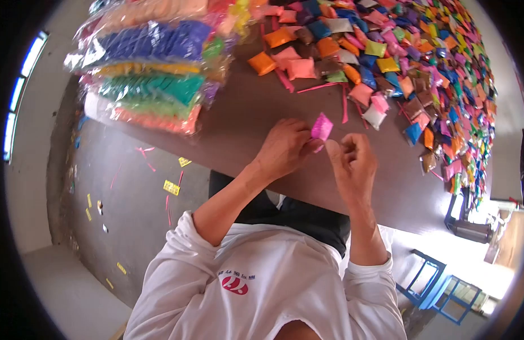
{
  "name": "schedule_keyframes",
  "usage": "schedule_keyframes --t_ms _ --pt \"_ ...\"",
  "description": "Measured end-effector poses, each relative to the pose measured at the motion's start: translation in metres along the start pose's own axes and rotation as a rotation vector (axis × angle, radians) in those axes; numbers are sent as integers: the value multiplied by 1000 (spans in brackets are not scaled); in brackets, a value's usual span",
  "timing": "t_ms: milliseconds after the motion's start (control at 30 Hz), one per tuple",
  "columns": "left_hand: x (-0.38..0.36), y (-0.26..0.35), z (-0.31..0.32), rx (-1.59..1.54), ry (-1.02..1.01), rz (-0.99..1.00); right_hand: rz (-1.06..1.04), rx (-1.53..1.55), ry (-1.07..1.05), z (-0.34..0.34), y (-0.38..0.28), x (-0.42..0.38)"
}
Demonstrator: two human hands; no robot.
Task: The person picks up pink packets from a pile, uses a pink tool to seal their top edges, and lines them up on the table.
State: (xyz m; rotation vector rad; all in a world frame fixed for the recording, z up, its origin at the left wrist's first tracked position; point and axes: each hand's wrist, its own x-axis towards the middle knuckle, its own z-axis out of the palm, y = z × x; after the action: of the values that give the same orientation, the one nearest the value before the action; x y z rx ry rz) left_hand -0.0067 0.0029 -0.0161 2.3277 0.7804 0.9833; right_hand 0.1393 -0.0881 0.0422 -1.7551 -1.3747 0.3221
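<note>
A small shiny magenta packet is pinched at its lower end between the thumb and fingers of my left hand, over the front part of the brown table. Just right of the packet, my right hand is closed, with its thumb and curled fingers pressed together. Whatever those fingers hold, if anything, is too small or hidden to make out. Beyond my hands lie the nearest loose packets, among them a white packet and an orange packet.
A big heap of small coloured packets spreads over the back and right of the table. Clear bags of packets are stacked at the left. Thin pink strips lie near the heap. Blue stools stand at lower right; yellow scraps dot the floor.
</note>
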Motion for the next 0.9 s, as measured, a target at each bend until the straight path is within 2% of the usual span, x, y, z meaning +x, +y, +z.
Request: schedule_keyframes --t_ms 100,133,233,333,433,533,633,833,900 --pt "0 2 -3 57 -45 10 288 -1 -181 3 8 4" --pt "1 5 -5 80 -55 20 244 -96 -175 10 14 6" --pt "2 7 -5 97 -65 56 178 -33 -112 23 18 12" --pt "3 9 -4 74 -75 85 216 -115 -252 25 24 21" --pt "3 7 -3 37 -84 115 250 215 -318 22 45 27" --pt "4 6 -8 -34 -120 72 482 766 -311 4 49 24" --pt "3 7 -11 -115 -129 12 385 926 -304 4 63 18" --pt "4 9 -9 -120 -69 11 244 812 -423 8 64 13" --pt "3 5 -6 -106 -61 14 259 817 -444 5 55 15"
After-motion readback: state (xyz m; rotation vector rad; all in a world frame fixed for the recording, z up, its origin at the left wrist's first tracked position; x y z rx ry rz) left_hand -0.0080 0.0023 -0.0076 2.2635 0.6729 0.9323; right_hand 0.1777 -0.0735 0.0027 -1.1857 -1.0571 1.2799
